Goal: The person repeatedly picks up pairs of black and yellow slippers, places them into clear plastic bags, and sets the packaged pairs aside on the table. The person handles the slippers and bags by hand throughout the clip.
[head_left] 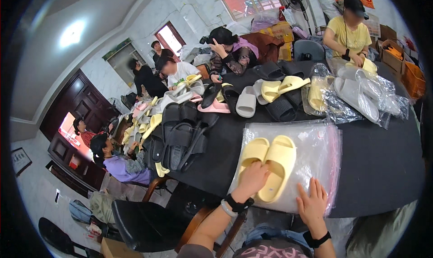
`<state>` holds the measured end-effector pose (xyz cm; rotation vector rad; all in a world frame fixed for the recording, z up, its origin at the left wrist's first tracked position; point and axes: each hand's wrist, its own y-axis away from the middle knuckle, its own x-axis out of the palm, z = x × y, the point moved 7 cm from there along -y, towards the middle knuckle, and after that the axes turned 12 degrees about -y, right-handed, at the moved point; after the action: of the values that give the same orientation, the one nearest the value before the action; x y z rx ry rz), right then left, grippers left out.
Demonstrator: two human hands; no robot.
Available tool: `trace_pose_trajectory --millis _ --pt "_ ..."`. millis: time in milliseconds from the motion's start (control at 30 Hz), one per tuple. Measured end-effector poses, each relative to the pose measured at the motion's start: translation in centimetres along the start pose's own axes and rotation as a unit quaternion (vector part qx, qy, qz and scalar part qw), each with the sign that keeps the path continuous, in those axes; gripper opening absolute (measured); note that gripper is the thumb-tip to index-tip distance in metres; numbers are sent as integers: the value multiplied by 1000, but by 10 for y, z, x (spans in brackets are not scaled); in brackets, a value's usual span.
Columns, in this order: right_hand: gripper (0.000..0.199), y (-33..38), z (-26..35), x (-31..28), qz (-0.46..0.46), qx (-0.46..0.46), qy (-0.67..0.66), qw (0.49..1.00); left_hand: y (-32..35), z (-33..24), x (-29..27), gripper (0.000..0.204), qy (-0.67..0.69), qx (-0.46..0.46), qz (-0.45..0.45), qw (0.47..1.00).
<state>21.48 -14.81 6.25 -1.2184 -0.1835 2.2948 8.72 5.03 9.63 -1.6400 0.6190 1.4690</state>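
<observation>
A pair of pale yellow slide sandals lies side by side, toes away from me, on a stack of clear plastic bags. My left hand is on the pair, its fingers curled in at the inner edges where the two slides meet; the fingertips are partly hidden. Flat on the bags, to the right of the sandals, rests my right hand with fingers outstretched and nothing in it. Pink strips run along the right side of the bag stack.
Black slides are piled to the left on the black-covered table. Beyond the bags lie grey slides and more yellow ones. Bagged grey slides are at the right. A black chair stands left of me. Several people work around the table.
</observation>
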Motion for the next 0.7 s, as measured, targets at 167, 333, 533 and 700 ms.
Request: trace_pose_trajectory --millis 167,333,533,700 --pt "46 1 1 0 -9 -6 4 1000 7 90 -12 14 -8 -44 -52 998" --pt "45 0 0 1 -13 0 5 1000 17 180 -9 29 -98 -121 -49 987" --pt "44 5 -3 3 -24 -14 11 1000 41 252 15 36 -231 -158 -46 959" --pt "42 3 -4 4 -20 -10 21 1000 24 274 2 30 -240 -153 -92 954"
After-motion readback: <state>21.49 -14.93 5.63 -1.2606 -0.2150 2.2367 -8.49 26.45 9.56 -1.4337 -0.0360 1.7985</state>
